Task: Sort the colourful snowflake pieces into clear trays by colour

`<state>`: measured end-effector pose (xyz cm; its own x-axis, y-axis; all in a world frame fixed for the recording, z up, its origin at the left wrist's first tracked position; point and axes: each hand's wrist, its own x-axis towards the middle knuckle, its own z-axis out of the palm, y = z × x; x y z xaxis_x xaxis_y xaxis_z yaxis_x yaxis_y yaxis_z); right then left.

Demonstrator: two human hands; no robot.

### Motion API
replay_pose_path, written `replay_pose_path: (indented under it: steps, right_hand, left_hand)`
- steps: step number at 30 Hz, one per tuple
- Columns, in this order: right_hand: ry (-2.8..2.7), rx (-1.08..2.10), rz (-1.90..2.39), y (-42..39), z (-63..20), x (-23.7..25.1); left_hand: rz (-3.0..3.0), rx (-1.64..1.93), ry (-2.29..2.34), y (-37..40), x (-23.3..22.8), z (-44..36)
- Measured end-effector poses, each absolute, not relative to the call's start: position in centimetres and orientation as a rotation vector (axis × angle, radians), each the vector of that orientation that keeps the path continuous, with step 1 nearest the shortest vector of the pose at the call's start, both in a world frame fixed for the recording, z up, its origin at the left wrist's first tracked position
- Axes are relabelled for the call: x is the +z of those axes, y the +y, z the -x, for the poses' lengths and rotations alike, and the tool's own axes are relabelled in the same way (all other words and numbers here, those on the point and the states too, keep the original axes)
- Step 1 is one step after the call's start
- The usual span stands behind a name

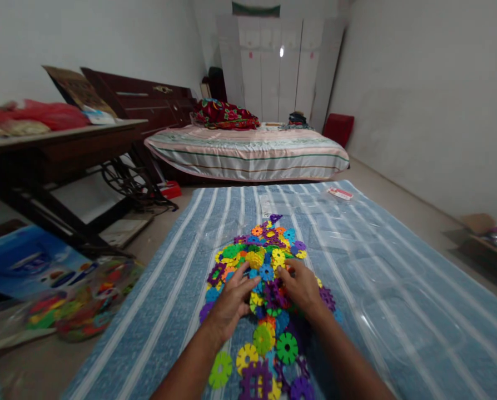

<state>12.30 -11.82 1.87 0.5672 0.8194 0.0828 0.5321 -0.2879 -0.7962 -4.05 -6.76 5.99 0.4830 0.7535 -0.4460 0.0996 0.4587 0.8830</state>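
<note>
A heap of colourful plastic snowflake discs and notched square pieces lies on a striped cloth [177, 266]. My left hand [232, 300] rests at the heap's left side, fingers apart, its tips by a yellow stack of discs [256, 259] and some blue pieces. On the other side, my right hand [301, 284] has its fingers curled in over the pieces; whatever they pinch is hidden. Between the hands sits a blue disc [266, 272], with a purple notched piece [274, 293] just below it. Closer to me are a green disc [287, 348] and a lime disc [220, 370].
Clear plastic packaging [407, 316] lies along the cloth's right side, and a red-and-white card [340, 193] at its far edge. Left of the cloth are a sewing table [65, 141] and a bag of colourful pieces [94, 311]. A bed [248, 153] stands beyond.
</note>
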Motion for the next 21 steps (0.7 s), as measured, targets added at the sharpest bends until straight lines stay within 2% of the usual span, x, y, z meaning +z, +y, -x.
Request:
replay_pose_path:
  steps: [5,13,18,21]
  right_hand:
    - [-0.982,0.498,1.635,-11.9,-10.4,1.8]
    - [-1.212,0.5,1.291,-11.7,-8.6,4.7]
    - [-1.207,0.239,1.566,-7.8,-13.7,5.0]
    - [-1.205,0.189,1.928,-4.9,-16.6,4.7]
  left_hand:
    - [-1.283,0.575,0.918,-4.0,6.5,1.5]
    - [-1.467,0.571,0.89,-2.1,11.2,1.2]
    - [-1.77,0.65,1.212,-1.8,10.7,6.0]
    - [-2.019,0.489,1.53,-2.1,9.4,9.1]
